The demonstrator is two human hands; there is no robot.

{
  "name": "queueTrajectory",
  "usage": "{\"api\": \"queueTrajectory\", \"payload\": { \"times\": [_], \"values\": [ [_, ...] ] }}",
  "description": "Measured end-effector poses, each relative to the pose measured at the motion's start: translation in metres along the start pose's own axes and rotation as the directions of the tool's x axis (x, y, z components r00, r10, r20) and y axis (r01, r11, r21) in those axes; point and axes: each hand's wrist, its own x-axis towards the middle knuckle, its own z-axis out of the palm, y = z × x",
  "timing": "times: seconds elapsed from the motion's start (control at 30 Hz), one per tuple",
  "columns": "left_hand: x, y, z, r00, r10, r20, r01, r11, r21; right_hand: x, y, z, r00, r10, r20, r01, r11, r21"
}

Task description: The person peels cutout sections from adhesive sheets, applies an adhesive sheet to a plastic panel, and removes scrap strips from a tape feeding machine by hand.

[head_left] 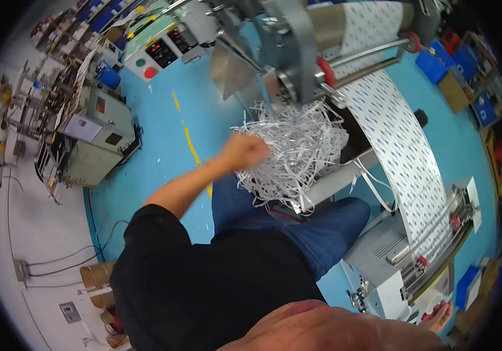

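My left hand (249, 151), blurred by motion, is curled into a fist at the left edge of a big tangle of white paper or film strips (297, 155). Whether a strip is inside the fist cannot be seen. The heap spills over a grey frame in front of my knees. At the lower right my right hand (436, 317) shows only in part, fingers loosely apart, beside a small red part (426, 316) and a white roll (435, 297) at the machine's end. A wide white web with a blue printed pattern (394, 134) runs down over rollers to that machine (379, 257).
Ahead of me stands a large machine with metal rollers and a grey housing (300, 47). A green control box (151, 55) with buttons is at the far left. More grey equipment (96, 128) stands by the left wall. Cables (66, 266) cross the blue floor; blue bins (432, 64) line the right.
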Motion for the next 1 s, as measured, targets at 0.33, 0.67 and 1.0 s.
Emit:
{"api": "queueTrajectory", "payload": {
  "times": [0.33, 0.67, 1.0],
  "values": [
    [0.047, -0.159, -0.334, 0.739, 0.091, -0.668, 0.582, 0.413, 0.7, -0.099, -0.114, 0.18, 0.864, -0.053, 0.501, 0.101, 0.993, -0.068],
    [0.061, -0.137, -0.294, 0.735, 0.181, -0.653, 0.538, 0.43, 0.725, -0.127, -0.122, 0.283, 0.239, -0.057, 0.969, 0.342, 0.939, -0.029],
    [0.05, 0.088, 0.061, 0.981, 0.162, 0.105, -0.165, 0.986, 0.02, -0.142, -0.091, 0.308, -0.214, 0.181, 0.96, 0.623, 0.782, -0.008]
  ]
}}
